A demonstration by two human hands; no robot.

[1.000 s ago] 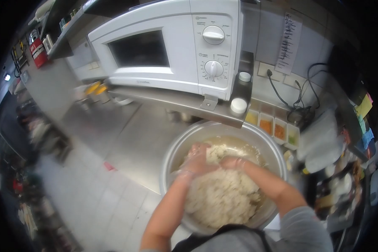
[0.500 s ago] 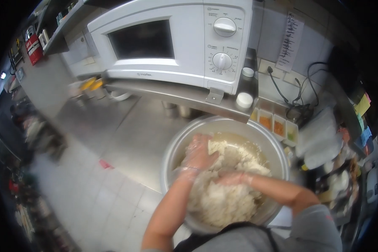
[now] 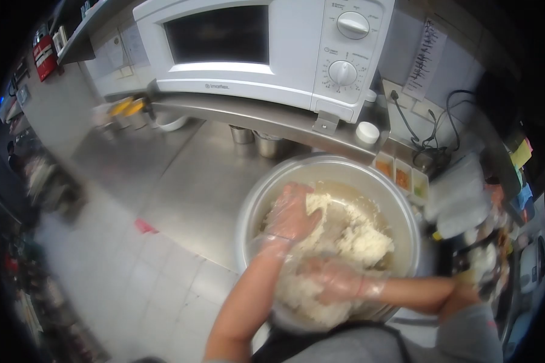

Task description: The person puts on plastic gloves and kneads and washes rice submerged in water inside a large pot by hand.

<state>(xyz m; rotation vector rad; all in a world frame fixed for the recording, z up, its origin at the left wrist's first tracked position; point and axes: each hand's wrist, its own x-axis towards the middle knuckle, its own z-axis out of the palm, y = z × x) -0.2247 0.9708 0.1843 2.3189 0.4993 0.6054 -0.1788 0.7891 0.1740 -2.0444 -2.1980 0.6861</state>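
Note:
A large round metal basin [image 3: 410, 233] holds a clumpy white food that looks like cooked rice [image 3: 364, 243]. My left hand [image 3: 292, 216], in a clear plastic glove, lies against the basin's inner left side, thumb apart from the fingers, touching the white food. Nearer my body, my gloved right hand [image 3: 332, 279] is down in the heap at the front of the basin. Motion smears its fingers and some of them are hidden, so its grip is unclear. Part of the basin's bottom shows behind the food, with a pale, wet look.
A white microwave oven [image 3: 242, 72] stands on a steel shelf [image 3: 224, 111] above the counter. Metal containers [image 3: 267, 145] sit under it. Right of the basin are small food trays [image 3: 402, 175], a white-lidded jar [image 3: 367, 132], cables [image 3: 433, 142] and a translucent plastic container [image 3: 457, 202].
My right hand has drawn toward my body through the white food, baring more of the basin's bottom. My left hand stays near the left wall. The camera view has shifted slightly.

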